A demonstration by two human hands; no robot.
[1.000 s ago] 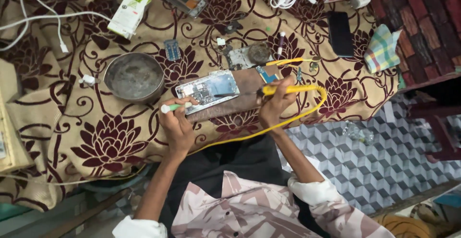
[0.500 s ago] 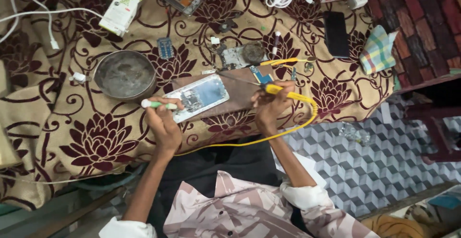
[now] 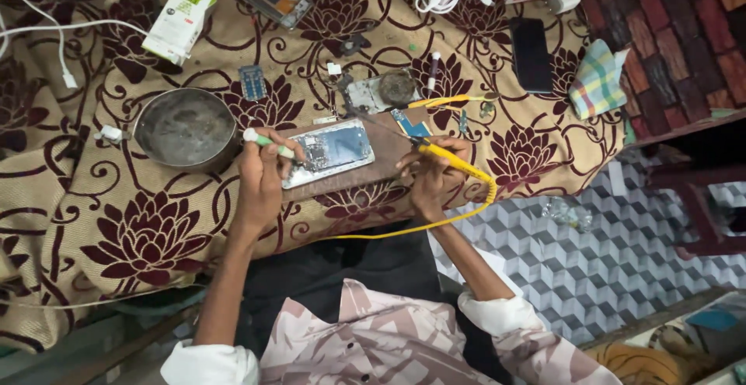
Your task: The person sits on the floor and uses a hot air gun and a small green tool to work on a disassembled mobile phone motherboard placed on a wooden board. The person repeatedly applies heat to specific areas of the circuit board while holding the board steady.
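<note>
Seen from above, a person sits at a tabletop [image 3: 116, 222] draped in beige cloth with dark maroon flowers. At the centre of the frame an opened smartphone with its back off and circuitry exposed [image 3: 330, 150] lies flat on a brown wooden board [image 3: 385, 160]. The left hand [image 3: 260, 175] pinches a slim white and green tool [image 3: 268, 142] whose tip meets the phone's left end. The right hand [image 3: 431, 179], right of the phone, is closed around a yellow-handled soldering iron [image 3: 451, 163], its yellow cord [image 3: 420, 226] looping toward the lap. A round grey metal bowl [image 3: 186, 128] sits left of centre; a black phone [image 3: 531, 53] lies upper right. The opened phone looks light, stiff and fragile; its outer frame edges seem the safest place to hold
</note>
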